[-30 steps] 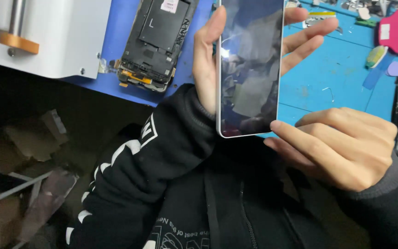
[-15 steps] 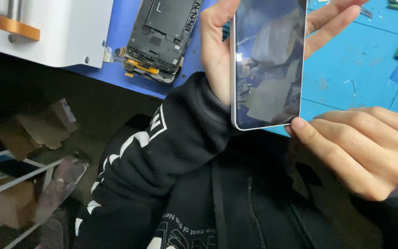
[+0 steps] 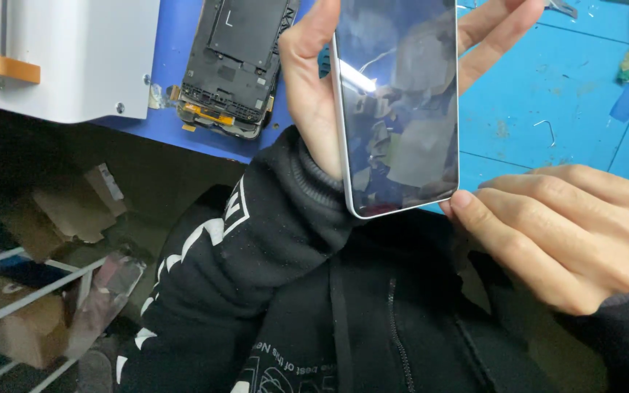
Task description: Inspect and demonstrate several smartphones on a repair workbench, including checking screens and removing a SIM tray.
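**Phone upright in your left grip, right fingertips at its bottom corner**

Your left hand (image 3: pixel 314 94) holds the phone (image 3: pixel 400 102) — thumb along its left edge, fingers wrapped behind and showing past the right edge near the top. That grip is pinching the phone by its two long sides. The glass faces you and mirrors the room; no crack that I can make out.

Long axis runs roughly top to bottom in the head view, tilted slightly, with the bottom end nearest your chest. The phone is held up off the blue surface (image 3: pixel 547 87), not resting on it.

Your right hand (image 3: pixel 569 233) sits low and to the right of the phone. Fingers are loosely curled, holding nothing; the index fingertip touches or nearly touches the bottom right corner — can't tell which. So the phone lies up and to the left of that hand, and the right hand is the free one nearest the bottom edge.

Count:
- 1 whole phone, in hand
- 1 stripped phone frame (image 3: pixel 238 62), lying on the surface to the left, well apart from both hands
- 1 white machine (image 3: pixel 74 65) further left
- 2 hands, both yours

Small tools and scraps at the far right edge are too cropped to count.
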